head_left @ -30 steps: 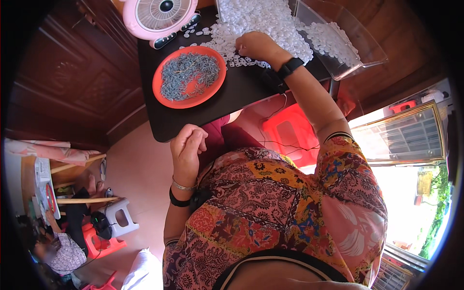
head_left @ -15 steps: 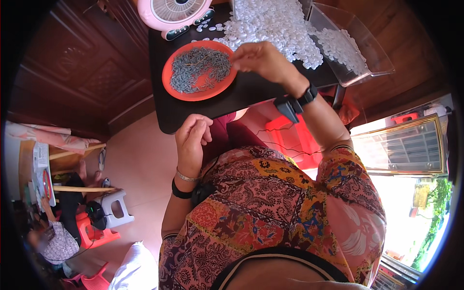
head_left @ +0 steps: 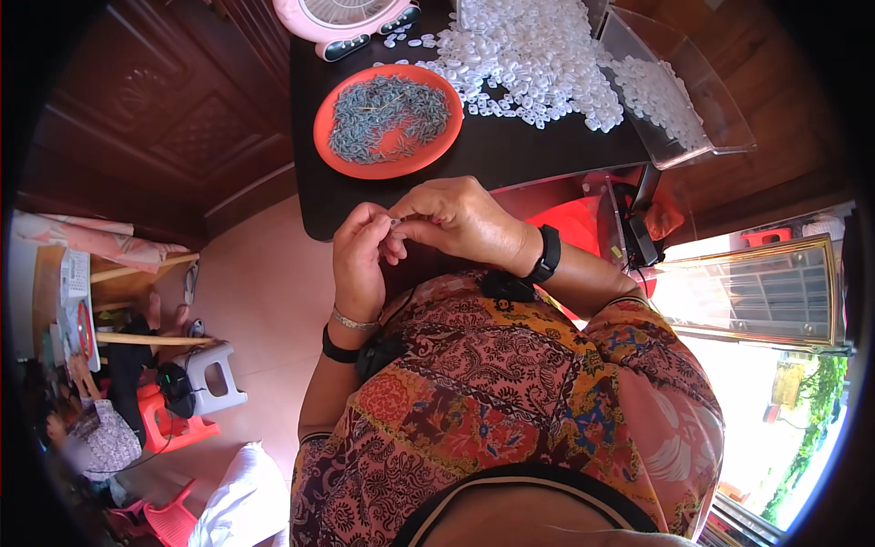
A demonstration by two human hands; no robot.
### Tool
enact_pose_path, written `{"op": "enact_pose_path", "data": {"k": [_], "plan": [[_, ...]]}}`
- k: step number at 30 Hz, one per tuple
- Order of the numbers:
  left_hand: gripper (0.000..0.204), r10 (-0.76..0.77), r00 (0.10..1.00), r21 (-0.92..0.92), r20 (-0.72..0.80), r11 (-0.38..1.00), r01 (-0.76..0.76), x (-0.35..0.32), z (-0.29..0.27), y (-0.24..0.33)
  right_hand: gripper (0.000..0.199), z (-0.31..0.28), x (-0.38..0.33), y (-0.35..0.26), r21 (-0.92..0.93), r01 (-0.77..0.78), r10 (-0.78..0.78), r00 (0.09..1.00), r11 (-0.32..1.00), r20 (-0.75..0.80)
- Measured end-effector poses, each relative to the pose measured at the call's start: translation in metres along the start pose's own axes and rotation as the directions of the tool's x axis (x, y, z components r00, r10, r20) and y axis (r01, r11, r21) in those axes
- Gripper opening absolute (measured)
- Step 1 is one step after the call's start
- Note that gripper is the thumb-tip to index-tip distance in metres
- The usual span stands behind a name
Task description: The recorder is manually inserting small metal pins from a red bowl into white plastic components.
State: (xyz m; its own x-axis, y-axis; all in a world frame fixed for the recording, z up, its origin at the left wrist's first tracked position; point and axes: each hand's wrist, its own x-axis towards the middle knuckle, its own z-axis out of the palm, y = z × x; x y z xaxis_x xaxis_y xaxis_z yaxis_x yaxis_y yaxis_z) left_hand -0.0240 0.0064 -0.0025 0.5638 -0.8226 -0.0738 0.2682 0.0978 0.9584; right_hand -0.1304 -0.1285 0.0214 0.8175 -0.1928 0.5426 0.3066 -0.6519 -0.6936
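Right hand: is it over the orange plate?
No: the right hand is beside the left hand, clear of the orange plate.

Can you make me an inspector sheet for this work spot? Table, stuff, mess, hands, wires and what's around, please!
Surface: black table, its near left corner rounded.
Job's things: orange plate of small grey pieces; heap of white pieces to its right, more in a clear bin.
Clutter: pink fan beyond the plate, a few loose white pieces beside it.
Hands: left hand and right hand meet at the fingertips by the table's near edge; anything pinched is too small to name.
Cables: thin dark cable at the right, near a red stool.
Surroundings: brown wooden panel at left, person and grey stool lower left.
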Motion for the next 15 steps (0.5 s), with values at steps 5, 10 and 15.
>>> {"op": "enact_pose_path", "data": {"k": [5, 10, 15], "plan": [[0.018, -0.002, 1.0, -0.056, 0.012, 0.998, 0.003, -0.001, 0.004, 0.002, 0.014, -0.002, -0.001, 0.003, -0.105, 0.004, -0.007, 1.0, 0.994, -0.023], [0.015, -0.036, 0.998, 0.05, 0.051, 0.998, 0.034, -0.002, -0.002, 0.001, 0.016, 0.001, -0.001, 0.005, -0.265, 0.128, -0.12, 0.992, 0.956, 0.045], [0.016, -0.009, 1.0, -0.025, 0.021, 1.0, 0.009, -0.001, -0.007, -0.003, 0.019, -0.005, 0.008, 0.0, -0.272, 0.161, -0.143, 0.986, 0.949, 0.086]]}}
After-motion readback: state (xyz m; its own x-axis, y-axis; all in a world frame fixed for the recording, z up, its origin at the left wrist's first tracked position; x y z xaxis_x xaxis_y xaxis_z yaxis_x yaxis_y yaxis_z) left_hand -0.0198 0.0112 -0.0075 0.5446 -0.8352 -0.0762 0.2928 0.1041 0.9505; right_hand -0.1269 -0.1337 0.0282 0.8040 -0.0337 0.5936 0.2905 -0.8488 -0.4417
